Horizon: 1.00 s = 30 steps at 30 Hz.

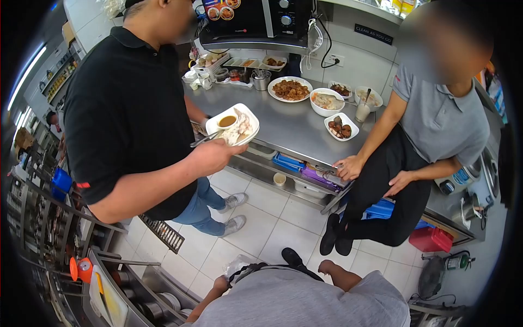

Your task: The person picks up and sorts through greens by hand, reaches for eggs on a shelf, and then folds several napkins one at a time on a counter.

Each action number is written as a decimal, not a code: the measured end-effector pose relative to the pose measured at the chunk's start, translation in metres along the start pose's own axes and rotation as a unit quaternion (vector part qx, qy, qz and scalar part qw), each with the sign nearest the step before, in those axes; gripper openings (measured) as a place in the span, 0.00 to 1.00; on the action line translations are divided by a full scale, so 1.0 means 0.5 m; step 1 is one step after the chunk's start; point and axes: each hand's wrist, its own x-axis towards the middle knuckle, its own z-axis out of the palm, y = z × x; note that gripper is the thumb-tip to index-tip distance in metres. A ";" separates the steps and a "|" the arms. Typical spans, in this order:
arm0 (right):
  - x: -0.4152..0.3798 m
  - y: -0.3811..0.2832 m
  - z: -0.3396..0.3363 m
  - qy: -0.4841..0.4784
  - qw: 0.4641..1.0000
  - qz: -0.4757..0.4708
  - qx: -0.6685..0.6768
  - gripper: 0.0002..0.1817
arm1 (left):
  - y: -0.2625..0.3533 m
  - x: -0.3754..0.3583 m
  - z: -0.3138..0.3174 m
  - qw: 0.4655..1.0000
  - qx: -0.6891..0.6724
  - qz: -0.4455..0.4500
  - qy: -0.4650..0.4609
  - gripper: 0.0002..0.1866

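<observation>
At the bottom, beside my grey shirt [305,300], my left hand [221,284] is closed near a crumpled clear plastic bag [239,265]; whether it grips the plastic is unclear. My right hand [327,266] hangs on the other side of my body, fingers curled, with any held thing hidden. Standing at the left, a person in black [125,109] holds a white dish [251,114] with food, a sauce cup and cutlery. Another person in grey [447,117] sits at the right, one hand on the counter's edge.
A steel counter [245,117] bears a plate of food [290,89], bowls [342,126], a glass [363,112] and a metal container [261,80]. Above it is a microwave [250,22]. Steel racks and a cutting board [109,297] with a yellow-handled knife stand at lower left.
</observation>
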 end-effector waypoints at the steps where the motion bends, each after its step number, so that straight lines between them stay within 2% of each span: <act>1: -0.020 -0.024 -0.001 0.003 1.000 0.005 0.003 0.11 | -0.011 0.007 -0.003 0.999 0.026 0.036 0.002 0.15; 2: -0.051 -0.053 -0.011 0.002 1.000 0.014 0.003 0.11 | -0.059 0.030 0.034 0.997 -0.001 0.061 0.041 0.19; 3: -0.069 -0.077 -0.017 0.001 1.000 0.023 0.003 0.11 | -0.082 0.042 0.047 0.997 0.000 0.066 0.041 0.19; 4: -0.079 -0.086 -0.015 0.006 0.999 0.023 0.037 0.16 | -0.101 0.052 0.060 0.998 -0.006 0.054 0.018 0.21; 6: -0.090 -0.105 -0.017 0.019 0.999 0.018 0.043 0.16 | -0.165 0.106 0.131 0.999 0.019 0.013 -0.041 0.27; 7: -0.098 -0.109 -0.018 0.029 0.998 0.008 0.046 0.16 | -0.181 0.103 0.131 0.999 0.017 0.018 -0.045 0.27; 10: -0.086 -0.122 -0.040 0.032 0.995 0.077 0.047 0.18 | -0.202 0.091 0.120 0.994 0.060 -0.025 -0.086 0.29; 11: -0.091 -0.126 -0.058 0.034 0.995 0.082 0.046 0.19 | -0.207 0.071 0.115 0.999 -0.010 0.010 -0.041 0.28; 12: -0.093 -0.132 -0.082 0.022 0.995 0.094 0.040 0.19 | -0.211 0.045 0.098 0.996 -0.010 -0.048 -0.069 0.28; 13: -0.104 -0.136 -0.098 0.105 0.993 0.044 -0.007 0.17 | -0.211 0.027 0.086 0.990 -0.008 -0.105 -0.095 0.28; 14: -0.109 -0.141 -0.121 0.125 0.991 0.046 0.018 0.18 | -0.220 0.019 0.080 0.987 -0.010 -0.120 -0.103 0.28; 15: -0.117 -0.148 -0.150 0.131 0.990 0.036 -0.031 0.16 | -0.234 0.015 0.085 0.988 -0.012 -0.119 -0.100 0.28; 17: -0.063 -0.111 -0.144 0.231 0.965 -0.032 -0.122 0.11 | -0.252 0.010 0.096 0.988 -0.014 -0.116 -0.097 0.28; 20: -0.046 -0.119 -0.195 0.189 0.972 -0.048 -0.128 0.17 | -0.254 0.025 0.106 0.990 -0.015 -0.108 -0.092 0.28; 21: -0.045 -0.121 -0.209 0.180 0.979 -0.036 -0.090 0.17 | -0.250 0.030 0.104 0.990 -0.016 -0.105 -0.090 0.28; 23: 0.009 -0.088 -0.194 0.175 0.971 -0.085 -0.142 0.17 | -0.226 0.049 0.094 0.991 -0.015 -0.101 -0.085 0.28; 24: -0.030 -0.113 -0.222 0.152 0.988 -0.021 -0.024 0.17 | -0.211 0.059 0.088 0.992 -0.015 -0.098 -0.083 0.27; 25: -0.051 -0.123 -0.242 0.114 0.993 0.014 0.011 0.18 | -0.195 0.073 0.083 0.992 -0.013 -0.094 -0.080 0.27; 28: -0.001 -0.062 -0.210 0.158 0.986 -0.016 0.056 0.13 | -0.135 0.111 0.055 0.994 -0.008 -0.084 -0.073 0.27; 30: 0.039 -0.010 -0.209 0.052 0.994 -0.024 0.092 0.13 | -0.085 0.141 0.033 0.995 -0.003 -0.080 -0.067 0.27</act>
